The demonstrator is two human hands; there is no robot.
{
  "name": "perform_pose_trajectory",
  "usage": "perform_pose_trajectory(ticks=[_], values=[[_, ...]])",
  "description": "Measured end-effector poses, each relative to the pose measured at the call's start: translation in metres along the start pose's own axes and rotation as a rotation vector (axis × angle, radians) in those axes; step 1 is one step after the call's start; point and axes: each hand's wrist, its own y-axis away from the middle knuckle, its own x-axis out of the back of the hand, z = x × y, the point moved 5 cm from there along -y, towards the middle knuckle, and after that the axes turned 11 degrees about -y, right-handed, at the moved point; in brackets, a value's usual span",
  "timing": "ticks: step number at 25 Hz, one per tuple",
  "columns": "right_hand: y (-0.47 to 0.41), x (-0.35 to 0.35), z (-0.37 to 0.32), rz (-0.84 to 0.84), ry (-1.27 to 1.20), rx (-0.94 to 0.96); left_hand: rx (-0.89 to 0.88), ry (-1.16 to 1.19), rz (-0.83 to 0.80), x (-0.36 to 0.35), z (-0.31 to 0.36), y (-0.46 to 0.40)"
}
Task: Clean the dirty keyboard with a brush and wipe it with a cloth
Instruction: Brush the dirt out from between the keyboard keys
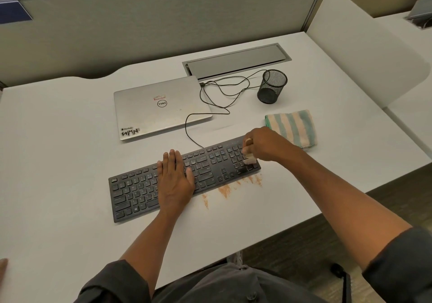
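Wooden brush (249, 156) mostly hidden by right hand (264, 145).

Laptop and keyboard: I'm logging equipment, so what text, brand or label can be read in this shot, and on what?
"DELL", upside down in a round badge on the lid of the closed laptop.
"WMN", large letters on a sticker at the lid's near left corner; the small line above it is blurred.
Red-edged label above the badge: too small to read.
Keyboard key legends: too blurred to read reliably.
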Motion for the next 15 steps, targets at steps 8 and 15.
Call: perform_pose_trajectory(ticks=[8, 15], values=[[0.007, -0.016, -0.001, -0.051, -0.206, 0.057, 0.001, 0.009, 0.008, -0.001, -0.001, 0.000], [0.009, -0.005, 0.010, 0.105, -0.114, 0.107, -0.001, 0.007, 0.005, -0.001, 0.000, 0.000]])
